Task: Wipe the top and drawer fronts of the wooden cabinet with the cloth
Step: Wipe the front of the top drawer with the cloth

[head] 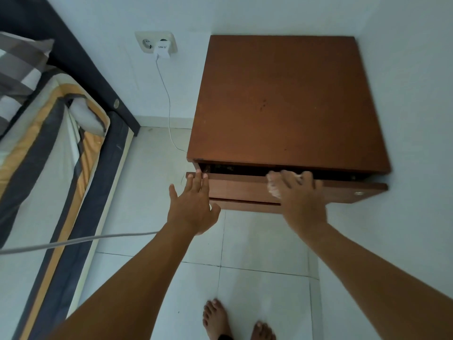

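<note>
Evidently left hand [192, 204] braces the drawer [240, 190], fingers straight, together. Curled fingers of the right hand [304, 202] clamp cloth [272, 186] on its rim.

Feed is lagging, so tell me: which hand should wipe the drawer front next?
Right. The right hand holds the cloth against the drawer front. The left hand is bare, its straight fingers touching the drawer's left end, so it is probably better used to steady the drawer.

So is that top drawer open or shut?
Slightly open: the drawer juts out from the cabinet, with a dark gap behind its front.
</note>
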{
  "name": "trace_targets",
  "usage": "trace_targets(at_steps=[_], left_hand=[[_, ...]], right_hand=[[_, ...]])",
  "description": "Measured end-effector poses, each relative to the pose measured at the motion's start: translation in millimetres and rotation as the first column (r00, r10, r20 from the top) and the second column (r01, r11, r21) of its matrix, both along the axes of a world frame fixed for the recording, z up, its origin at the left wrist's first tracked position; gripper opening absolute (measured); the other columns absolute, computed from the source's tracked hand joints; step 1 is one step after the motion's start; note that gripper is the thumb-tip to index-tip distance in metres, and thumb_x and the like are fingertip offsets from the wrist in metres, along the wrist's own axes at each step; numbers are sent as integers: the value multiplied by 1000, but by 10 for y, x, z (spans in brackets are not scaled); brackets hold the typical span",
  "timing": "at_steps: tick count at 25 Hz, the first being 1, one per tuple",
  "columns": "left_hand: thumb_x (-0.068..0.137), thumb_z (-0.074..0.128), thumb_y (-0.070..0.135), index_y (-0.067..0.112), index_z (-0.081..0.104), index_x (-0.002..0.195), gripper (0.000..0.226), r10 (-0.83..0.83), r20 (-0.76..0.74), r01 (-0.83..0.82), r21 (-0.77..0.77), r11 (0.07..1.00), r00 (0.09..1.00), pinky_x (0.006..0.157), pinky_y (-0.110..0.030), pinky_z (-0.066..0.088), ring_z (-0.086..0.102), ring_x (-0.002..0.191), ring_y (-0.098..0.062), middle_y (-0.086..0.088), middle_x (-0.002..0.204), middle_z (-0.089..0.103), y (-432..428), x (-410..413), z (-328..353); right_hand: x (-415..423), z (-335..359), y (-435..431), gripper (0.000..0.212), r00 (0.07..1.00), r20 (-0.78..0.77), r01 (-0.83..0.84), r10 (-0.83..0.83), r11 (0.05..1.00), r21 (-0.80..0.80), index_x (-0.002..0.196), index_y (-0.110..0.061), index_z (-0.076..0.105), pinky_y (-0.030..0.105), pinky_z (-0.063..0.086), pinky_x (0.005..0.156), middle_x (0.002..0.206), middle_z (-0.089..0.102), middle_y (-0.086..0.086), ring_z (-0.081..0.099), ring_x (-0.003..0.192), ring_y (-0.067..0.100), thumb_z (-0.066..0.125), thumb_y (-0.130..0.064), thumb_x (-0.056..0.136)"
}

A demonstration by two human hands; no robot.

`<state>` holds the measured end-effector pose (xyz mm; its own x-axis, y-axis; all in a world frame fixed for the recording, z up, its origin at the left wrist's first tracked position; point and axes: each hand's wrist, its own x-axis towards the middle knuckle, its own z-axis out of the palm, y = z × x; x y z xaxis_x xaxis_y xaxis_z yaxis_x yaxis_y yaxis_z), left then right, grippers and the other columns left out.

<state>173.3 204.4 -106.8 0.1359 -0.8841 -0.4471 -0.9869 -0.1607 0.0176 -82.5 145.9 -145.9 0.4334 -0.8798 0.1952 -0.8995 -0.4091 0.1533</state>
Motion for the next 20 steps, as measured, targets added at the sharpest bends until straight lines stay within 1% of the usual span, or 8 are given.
trace_targets(at_steps=[2,4,6,8,12,14,17,20], left_hand=[[102,28,53,15,-7,162,80,2,18,-2,11,1000,1000,122,-62,3,-9,158,-26,-6,170,-14,1,-34,0],[102,29,55,14,-8,162,82,0,34,0,10,1000,999,122,-62,3,-10,157,-27,-7,170,-15,7,-54,-23],[101,30,57,13,-9,162,84,6,38,-7,7,1000,999,121,-63,4,-10,157,-27,-8,170,-15,5,-65,-59],[100,30,59,13,-9,162,86,10,53,-10,5,1000,999,121,-63,5,-10,157,-28,-8,170,-14,-2,-67,-94],[99,31,62,14,-8,162,89,8,64,-7,-18,1000,998,121,-64,6,-9,158,-27,-7,170,-13,2,-50,-132],[98,32,63,14,-8,162,90,-5,69,7,-37,999,998,121,-64,7,-8,158,-27,-7,171,-12,22,-45,-139],[98,31,63,15,-9,162,90,-34,88,40,-61,997,996,121,-64,7,-8,158,-27,-6,171,-13,50,-2,-154],[98,30,62,17,-10,162,87,-70,83,78,-92,993,994,120,-65,5,-9,158,-25,-5,171,-13,72,65,-180]], right_hand=[[-536,-23,-55,51,993,-77,92,-94,995,-40,138,-20,60,43,39,77,129,66,9,51,94,36,63,-7,88],[-1084,-46,-91,46,977,-121,166,-176,982,-91,137,-19,60,44,36,76,129,66,11,49,92,36,51,-9,93],[-1547,-48,-127,50,966,-135,205,-221,971,-126,139,-13,57,45,35,74,129,64,17,49,90,38,40,-9,92],[-1756,-41,-134,51,951,-188,223,-246,965,-136,141,-8,53,45,33,75,128,62,20,48,91,38,39,-12,92],[-1554,-132,-111,48,916,-177,345,-361,931,-116,139,-8,51,46,35,81,127,58,19,49,96,38,55,-11,91],[-1483,-120,-115,47,894,-182,399,-409,912,-90,133,-8,54,45,38,81,119,59,19,51,93,38,60,-5,86],[-1463,-41,-123,40,873,-227,421,-431,902,-93,122,-7,60,42,43,76,104,62,18,53,83,35,63,1,82],[-1290,123,-15,30,812,-146,574,-565,818,28,117,-4,61,47,44,82,105,65,20,58,89,40,62,-6,88]])
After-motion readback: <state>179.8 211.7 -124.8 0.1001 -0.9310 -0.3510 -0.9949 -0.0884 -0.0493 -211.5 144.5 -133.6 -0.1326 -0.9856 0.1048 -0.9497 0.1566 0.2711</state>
